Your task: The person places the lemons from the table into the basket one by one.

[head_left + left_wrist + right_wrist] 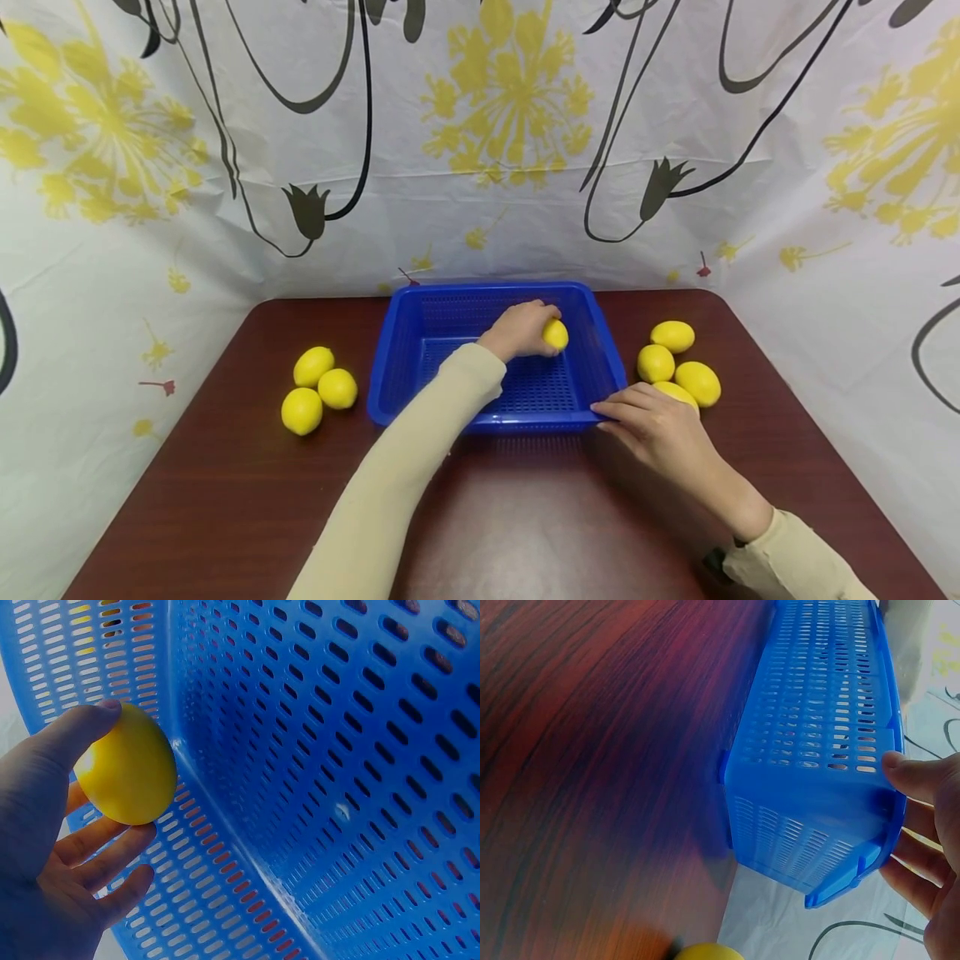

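A blue perforated plastic basket point(378, 367) stands on the table. Inside it, near the right wall, my left hand point(522, 329) holds a lemon point(556, 334) between thumb and fingers. The left wrist view shows this lemon point(131, 766) up close, with the thumb over its top and fingers beneath. At the basket's front right corner, my right hand point(660, 429) grips the rim. In the right wrist view the thumb presses the outer wall of the basket point(810, 780), with the other fingers over the rim. No other lemon shows in the basket.
Three lemons point(302, 411) lie on the dark red-brown table point(210, 492) left of the basket. Several lemons point(697, 384) sit to its right, one partly hidden behind my right hand. A white flower-patterned cloth point(480, 225) hangs behind the table and along both sides.
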The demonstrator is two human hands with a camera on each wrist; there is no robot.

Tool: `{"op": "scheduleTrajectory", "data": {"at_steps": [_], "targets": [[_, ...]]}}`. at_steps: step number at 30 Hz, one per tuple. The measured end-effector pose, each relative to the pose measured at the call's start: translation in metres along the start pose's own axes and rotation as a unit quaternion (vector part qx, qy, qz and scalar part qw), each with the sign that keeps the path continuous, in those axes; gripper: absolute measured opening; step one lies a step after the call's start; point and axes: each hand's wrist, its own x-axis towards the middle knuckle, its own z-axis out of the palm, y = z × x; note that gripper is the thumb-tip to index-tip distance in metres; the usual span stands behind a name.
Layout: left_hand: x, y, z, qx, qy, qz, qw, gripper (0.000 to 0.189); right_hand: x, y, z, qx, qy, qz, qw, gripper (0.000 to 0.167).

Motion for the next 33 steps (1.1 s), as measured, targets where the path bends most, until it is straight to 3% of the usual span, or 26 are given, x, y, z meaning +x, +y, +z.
{"op": "scheduleTrajectory", "data": {"at_steps": [14, 26, 33], "targets": [[0.006, 0.000, 0.006, 0.014, -0.016, 0.000, 0.9998, 0.062, 0.000, 0.001, 0.000, 0.004, 0.005, -0.004, 1.0000, 0.035], [0.013, 0.004, 0.010, 0.032, -0.020, 0.007, 0.9992, 0.061, 0.000, -0.001, -0.002, 0.006, -0.012, 0.007, 0.9999, 0.027], [0.014, 0.008, 0.009, 0.037, -0.031, 0.004, 0.9988, 0.060, 0.001, 0.000, 0.000, 0.007, 0.006, -0.013, 0.9999, 0.027]]}}
